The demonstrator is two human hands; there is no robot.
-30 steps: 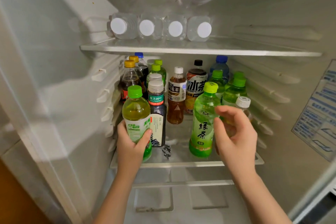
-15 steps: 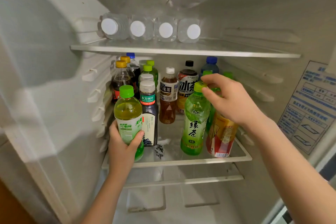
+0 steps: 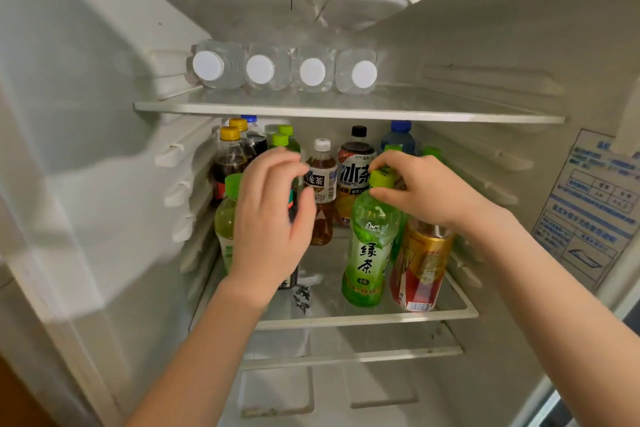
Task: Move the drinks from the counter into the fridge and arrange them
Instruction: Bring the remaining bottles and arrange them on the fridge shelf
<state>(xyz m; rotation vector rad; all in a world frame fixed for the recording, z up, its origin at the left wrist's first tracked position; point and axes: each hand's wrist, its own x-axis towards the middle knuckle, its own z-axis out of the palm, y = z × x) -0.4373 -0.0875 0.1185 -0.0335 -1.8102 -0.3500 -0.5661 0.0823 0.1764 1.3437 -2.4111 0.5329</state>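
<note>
Left hand [image 3: 270, 218] is just coming off the left bottle [image 3: 224, 218], which is now standing at the front of the shelf [image 3: 363, 321] by the wall. Its fingers are hanging loosely curled in front of the dark bottle [image 3: 293, 199], gripping nothing I can see. Right hand [image 3: 426, 191] is shifting onto the green tea [image 3: 369, 253] and pinching it at the cap. So I'm guessing everything's in the fridge and I'm only tidying the front row. The red bottle [image 3: 419, 263] is sitting right up against the green tea, and the rows behind are packed, so there's little room to slide. Four water bottles [image 3: 311, 71] are lying on the shelf above.
</note>
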